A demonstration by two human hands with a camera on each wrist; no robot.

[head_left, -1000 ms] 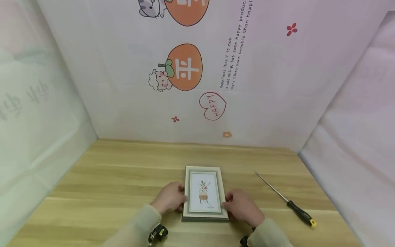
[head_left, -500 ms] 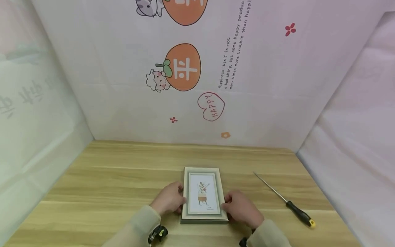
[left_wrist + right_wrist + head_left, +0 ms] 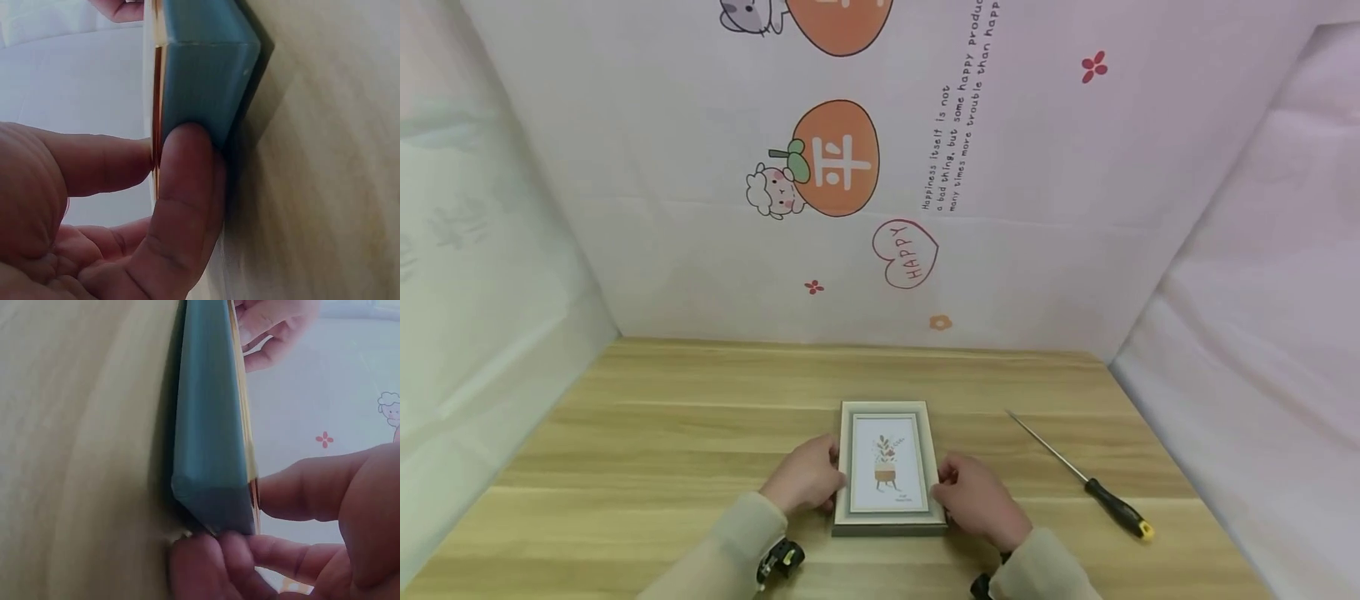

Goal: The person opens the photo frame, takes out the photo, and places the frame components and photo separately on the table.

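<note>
A cream picture frame (image 3: 889, 518) lies face up on the wooden table, with a print (image 3: 904, 433) of a potted plant inside it. My left hand (image 3: 805, 475) grips its left side near the front, thumb on the face. In the left wrist view, the fingers (image 3: 185, 162) press the blue-grey outer side (image 3: 206, 81). On the opposite side, my right hand (image 3: 979, 498) pinches the frame near its front right corner. The right wrist view has that thumb (image 3: 306, 487) at the front face and the fingertips (image 3: 197, 559) at the corner, close to the tabletop.
To the right of the hands lies a screwdriver (image 3: 1116, 507) with a black and yellow handle, its shaft pointing away to the back left. White cloth walls surround the table (image 3: 700, 400) at the back and both sides; the back cloth (image 3: 1037, 275) carries cartoon prints.
The whole head view has shifted slightly to the left. Both hands keep their hold on the picture frame, which stays in nearly the same place on the table.
</note>
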